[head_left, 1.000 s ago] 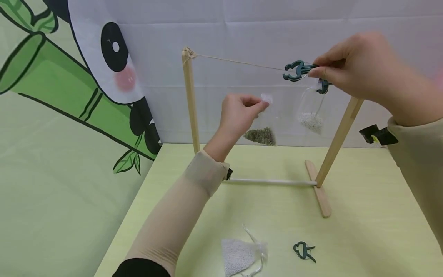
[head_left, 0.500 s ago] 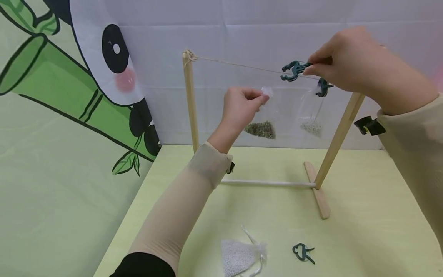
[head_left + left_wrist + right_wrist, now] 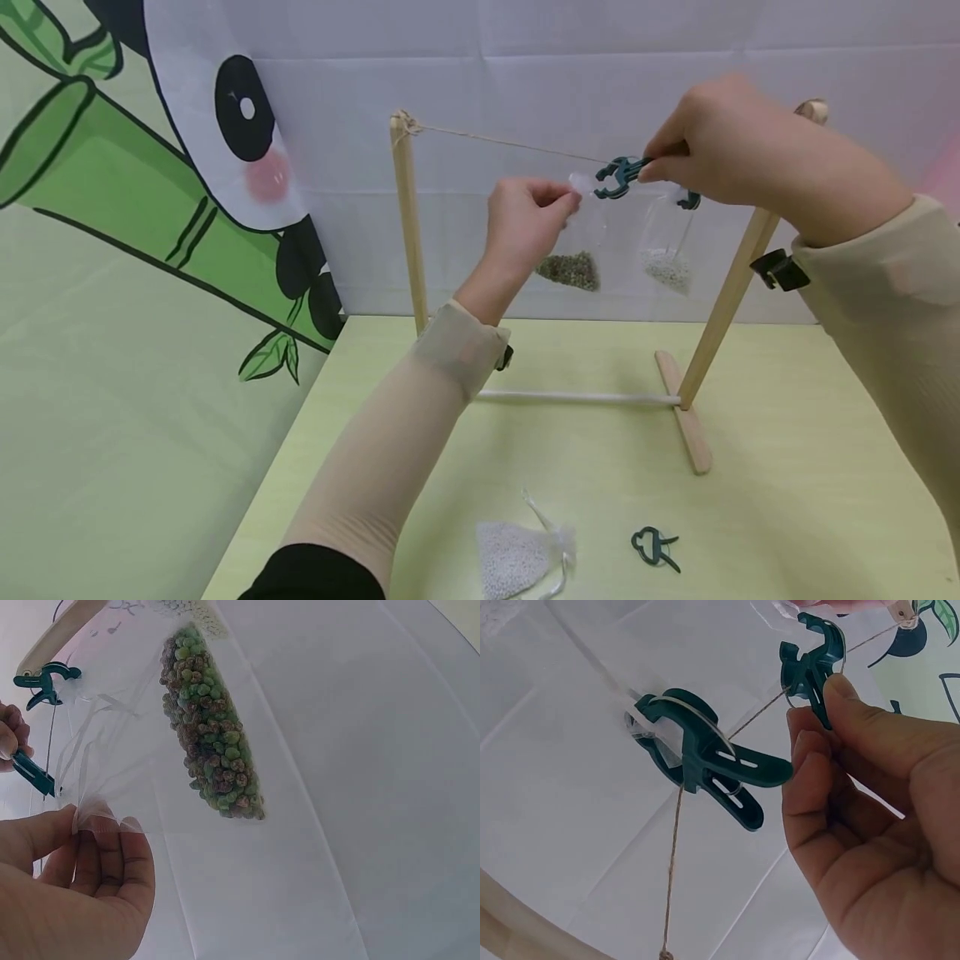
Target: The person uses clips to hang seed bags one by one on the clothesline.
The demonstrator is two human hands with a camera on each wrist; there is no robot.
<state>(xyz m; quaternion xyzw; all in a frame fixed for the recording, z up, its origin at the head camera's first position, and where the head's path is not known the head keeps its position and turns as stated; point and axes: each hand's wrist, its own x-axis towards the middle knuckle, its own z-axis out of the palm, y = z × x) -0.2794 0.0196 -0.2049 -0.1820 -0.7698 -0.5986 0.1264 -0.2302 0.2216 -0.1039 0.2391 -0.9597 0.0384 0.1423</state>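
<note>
My left hand point(image 3: 525, 225) pinches the gathered top of a small sheer bag point(image 3: 214, 735), whose lower end is filled with green and brown granules. A dark green spring clip point(image 3: 617, 177) is held between the thumb and forefinger of my right hand point(image 3: 735, 150). In the right wrist view the clip's handles are squeezed together and its mouth is spread, beside the thin string point(image 3: 761, 712). The sheer bag's top lies just left of that clip. Farther right, another green clip point(image 3: 697, 750) fastens a clear bag of white granules point(image 3: 666, 268) to the string.
Two wooden posts carry the string, the left post point(image 3: 408, 225) and the right post point(image 3: 720, 317). A white rod point(image 3: 585, 397) joins them low down. On the table point(image 3: 780, 450) lie a drawstring bag of white granules point(image 3: 513, 557) and a loose green clip point(image 3: 656, 548).
My right hand has moved left and slightly down with the clip, closer to the left hand. The left hand has risen a little with the bag of green and brown granules.
</note>
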